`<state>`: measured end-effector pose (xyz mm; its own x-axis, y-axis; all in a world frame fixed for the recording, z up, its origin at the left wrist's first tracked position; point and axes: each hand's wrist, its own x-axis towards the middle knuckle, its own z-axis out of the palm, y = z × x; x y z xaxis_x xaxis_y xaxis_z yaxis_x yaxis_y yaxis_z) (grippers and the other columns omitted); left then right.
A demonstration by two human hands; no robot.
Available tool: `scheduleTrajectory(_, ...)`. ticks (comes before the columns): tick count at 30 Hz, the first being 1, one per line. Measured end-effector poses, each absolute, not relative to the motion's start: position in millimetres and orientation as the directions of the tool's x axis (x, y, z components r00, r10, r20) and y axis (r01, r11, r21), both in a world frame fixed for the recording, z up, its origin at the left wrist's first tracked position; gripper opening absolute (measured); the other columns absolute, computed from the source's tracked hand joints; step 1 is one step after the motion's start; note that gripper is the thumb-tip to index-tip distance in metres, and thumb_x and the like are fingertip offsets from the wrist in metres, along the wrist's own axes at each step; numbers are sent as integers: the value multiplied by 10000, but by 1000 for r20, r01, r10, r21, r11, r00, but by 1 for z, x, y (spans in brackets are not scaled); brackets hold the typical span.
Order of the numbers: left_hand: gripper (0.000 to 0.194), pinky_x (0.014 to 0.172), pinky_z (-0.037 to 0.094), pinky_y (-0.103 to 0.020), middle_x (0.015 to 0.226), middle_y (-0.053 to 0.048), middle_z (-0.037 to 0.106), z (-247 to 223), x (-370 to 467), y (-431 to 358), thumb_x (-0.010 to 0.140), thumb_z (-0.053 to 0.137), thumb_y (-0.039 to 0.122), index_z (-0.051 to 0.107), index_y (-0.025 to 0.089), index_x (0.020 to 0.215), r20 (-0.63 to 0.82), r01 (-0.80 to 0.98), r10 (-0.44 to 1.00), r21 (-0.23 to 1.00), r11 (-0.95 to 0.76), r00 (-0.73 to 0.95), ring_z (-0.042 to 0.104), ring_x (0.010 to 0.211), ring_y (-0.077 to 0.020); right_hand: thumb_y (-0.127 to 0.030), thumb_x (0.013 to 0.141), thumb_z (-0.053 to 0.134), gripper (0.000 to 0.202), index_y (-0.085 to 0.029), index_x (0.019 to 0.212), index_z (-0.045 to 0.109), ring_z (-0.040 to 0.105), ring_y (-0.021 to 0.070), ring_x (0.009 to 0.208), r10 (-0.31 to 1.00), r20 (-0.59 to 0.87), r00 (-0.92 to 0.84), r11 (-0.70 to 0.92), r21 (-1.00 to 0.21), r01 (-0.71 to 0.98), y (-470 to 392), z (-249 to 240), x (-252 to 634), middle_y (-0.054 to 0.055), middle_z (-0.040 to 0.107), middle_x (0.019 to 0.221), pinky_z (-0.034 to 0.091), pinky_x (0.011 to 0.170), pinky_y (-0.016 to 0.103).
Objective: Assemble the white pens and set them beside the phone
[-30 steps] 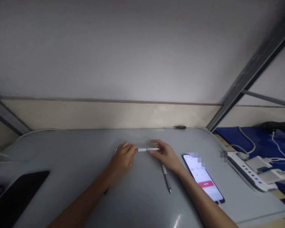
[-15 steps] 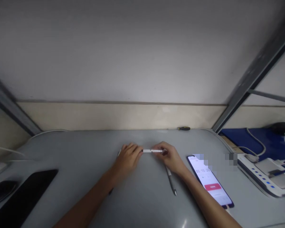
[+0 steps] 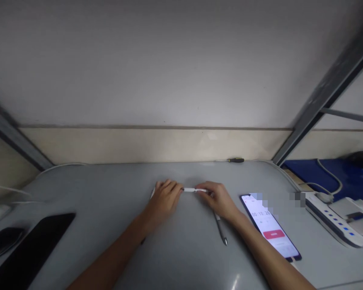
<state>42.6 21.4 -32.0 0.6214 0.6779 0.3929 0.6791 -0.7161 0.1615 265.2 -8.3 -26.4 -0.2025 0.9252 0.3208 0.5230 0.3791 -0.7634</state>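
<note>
2 hands (image 3: 166, 200), at least 2 pens (image 3: 189, 189), 1 screwdriver (image 3: 236, 160), 1 lit phone (image 3: 272, 223).

A screwdriver (image 3: 236, 160) lies by the wall (image 3: 157, 145); a phone (image 3: 274, 234) glows — near a power strip (image 3: 329, 219).

One head-worn view — forward and down, desk (image 3: 109, 189) near, wall (image 3: 181, 72) beyond.

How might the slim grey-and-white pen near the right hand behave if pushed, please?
The grey-and-white pen may well roll, since its barrel looks round. It is probably stiff, lying straight, and perhaps light, being slim.
</note>
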Motion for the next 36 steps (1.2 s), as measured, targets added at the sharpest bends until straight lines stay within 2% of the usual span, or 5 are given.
scheduleTrajectory(5, 322, 783, 319, -344, 874, -37, 619, -34, 38, 26, 989, 367, 194, 600, 252, 1204, 409, 675, 657, 122, -727, 634, 515, 866, -193, -168, 853, 592, 136, -202, 913, 710, 638, 199, 843, 886, 414, -208, 445, -639, 627, -4, -30, 274, 61, 714, 905, 468, 777, 316)
scheduleTrajectory(10, 295, 795, 319, -362, 883, -39, 637, -32, 34, 31, 972, 384, 176, 631, 247, 1116, 424, 708, 678, 112, -697, 600, 515, 868, -202, -73, 804, 579, 218, -195, 937, 702, 616, 213, 856, 889, 417, -188, 395, -492, 775, 3, -36, 289, 74, 689, 895, 458, 777, 320)
scheduleTrajectory(13, 306, 785, 313, -362, 885, -37, 640, -30, 32, 33, 974, 357, 166, 625, 243, 1102, 418, 737, 705, 111, -666, 573, 518, 856, -202, -60, 802, 568, 236, -195, 937, 708, 610, 220, 879, 894, 418, -164, 360, -450, 817, 6, -39, 295, 80, 683, 904, 453, 794, 321)
scheduleTrajectory(29, 270, 810, 325, -347, 924, -32, 644, -29, 40, 25, 978, 384, 176, 608, 244, 1112, 372, 702, 698, 150, -696, 612, 540, 922, -204, -133, 870, 573, 170, -197, 951, 708, 619, 193, 826, 834, 498, -239, 516, -547, 659, 1, -37, 283, 68, 682, 904, 463, 760, 304)
scheduleTrajectory(36, 243, 787, 352, -338, 912, -40, 637, -33, 53, 16, 1006, 349, 234, 586, 184, 980, 344, 671, 692, 198, -715, 635, 548, 901, -203, -155, 875, 595, 162, -200, 953, 729, 632, 190, 816, 805, 512, -301, 579, -562, 591, -2, -37, 272, 69, 700, 904, 470, 746, 301)
